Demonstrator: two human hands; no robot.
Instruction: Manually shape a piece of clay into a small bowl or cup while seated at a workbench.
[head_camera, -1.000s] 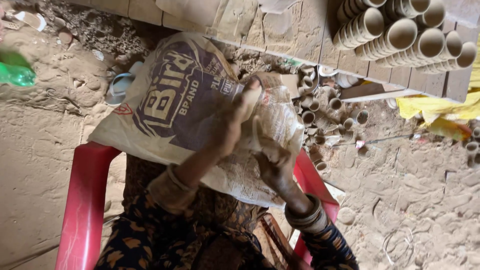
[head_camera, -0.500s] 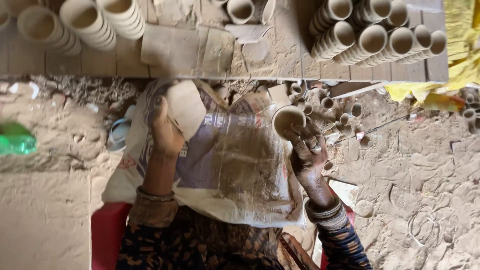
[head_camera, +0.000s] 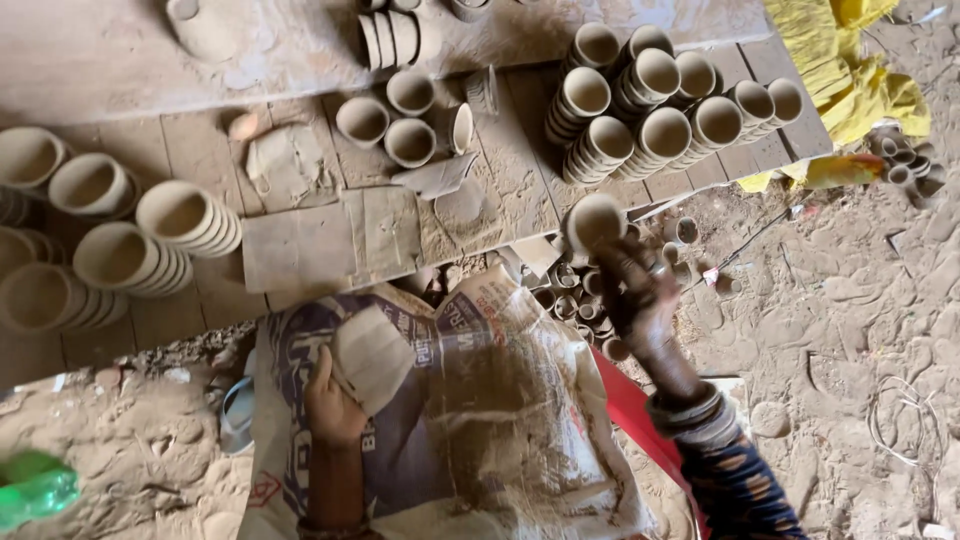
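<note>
Clay cup (head_camera: 594, 220) mouth toward camera, gripped by right hand (head_camera: 645, 310), left hand (head_camera: 335, 405) clasping pale slab (head_camera: 372, 357)

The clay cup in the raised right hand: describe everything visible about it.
The clay cup is small, round and pale tan, looking like unfired or unglazed clay with a dusty matte surface. Its open mouth faces the camera, showing a plain rim and shallow hollow inside. The right hand holds it from below by the fingertips, lifted above the dirt floor near the edge of the wooden board. It touches nothing else. Motion blur hides finer detail.
</note>
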